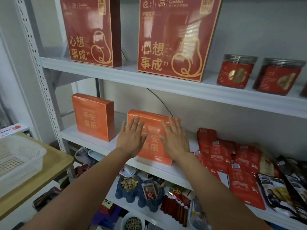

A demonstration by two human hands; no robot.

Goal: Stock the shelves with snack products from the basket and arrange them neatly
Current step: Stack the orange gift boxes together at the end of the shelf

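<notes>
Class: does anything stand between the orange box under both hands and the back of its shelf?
Nothing visible on the shelf does. Left hand and right hand lie flat on the orange box; a thin black cable runs down the wall behind it, and the box hides the spot directly behind.

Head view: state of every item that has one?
left hand, open, flat on centre orange box
right hand, open, flat on same box
centre orange box, standing at shelf's front edge
left orange box, upright, untouched
clear jars, upright, lids on
red pouches, lying overlapped
white basket, nothing visible inside
</notes>
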